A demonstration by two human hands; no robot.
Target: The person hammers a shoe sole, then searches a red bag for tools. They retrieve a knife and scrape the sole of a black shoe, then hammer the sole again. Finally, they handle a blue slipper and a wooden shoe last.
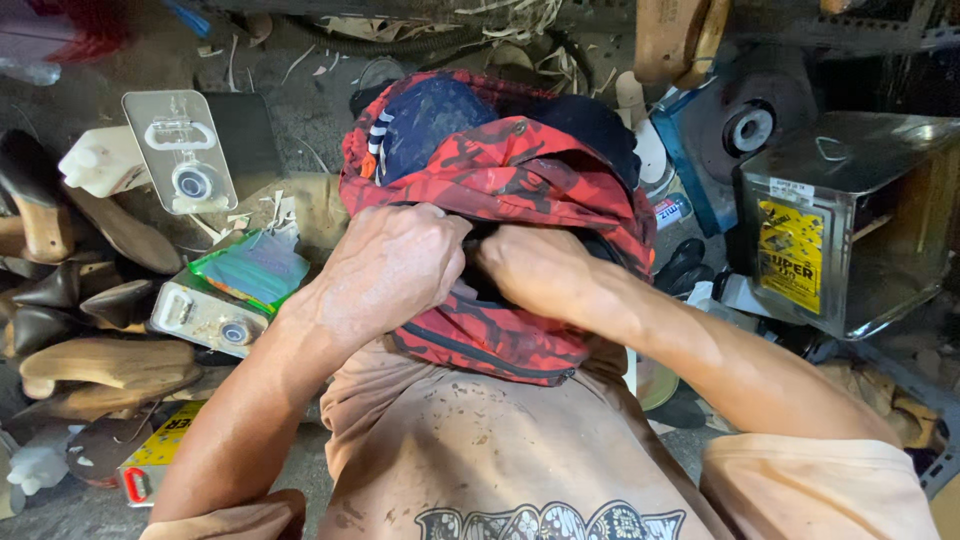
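We have both hands, left hand (385, 265) and right hand (535, 268), clenched on the red camouflage backpack (500, 170) at its opening, which looks only partly parted.

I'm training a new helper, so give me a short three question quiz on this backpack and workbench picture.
1. True or false: both hands grip the red camouflage backpack.
2. Which lies nearest the left hand? A) metal tin B) wooden shoe lasts C) grinder wheel
3. Fill in: the square metal tin carries a ____ label.

Key:
1. True; the right hand and left hand meet at its opening.
2. B, the wooden shoe lasts.
3. Yellow.
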